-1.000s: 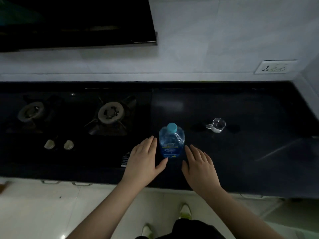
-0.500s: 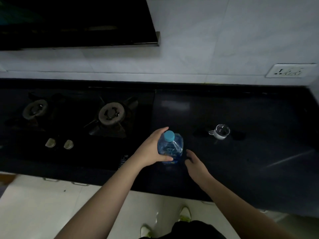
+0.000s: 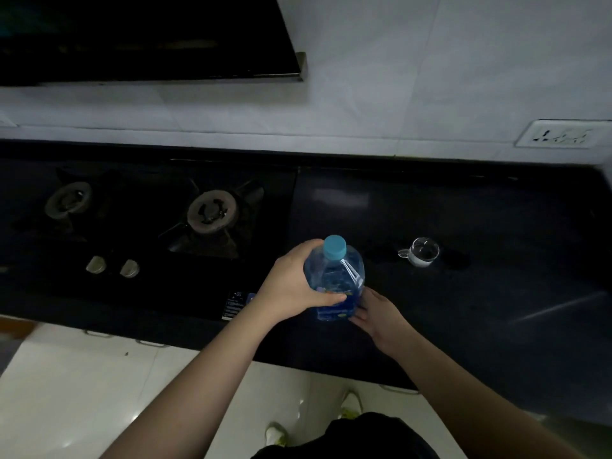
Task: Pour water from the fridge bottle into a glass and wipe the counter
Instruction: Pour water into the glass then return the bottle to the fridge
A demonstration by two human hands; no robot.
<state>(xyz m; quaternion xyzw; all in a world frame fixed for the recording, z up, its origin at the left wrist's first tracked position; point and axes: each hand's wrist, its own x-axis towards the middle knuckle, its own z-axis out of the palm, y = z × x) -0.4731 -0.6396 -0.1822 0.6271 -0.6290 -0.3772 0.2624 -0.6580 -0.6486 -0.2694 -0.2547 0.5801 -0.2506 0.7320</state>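
Gripping bottle (image 3: 334,279) near counter (image 3: 463,326) edge

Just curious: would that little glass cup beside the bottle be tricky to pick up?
Probably light: the glass cup looks small beside the bottle. Likely fragile and rigid, being clear glass. Its side handle should give fingers purchase, though smooth glass may slip.

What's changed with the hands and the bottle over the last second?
The left hand moved from flat beside the bottle to gripping its upper body. The right hand slid in against the bottle's lower right side. The cap is still on, and the glass cup stays where it stood on the counter.
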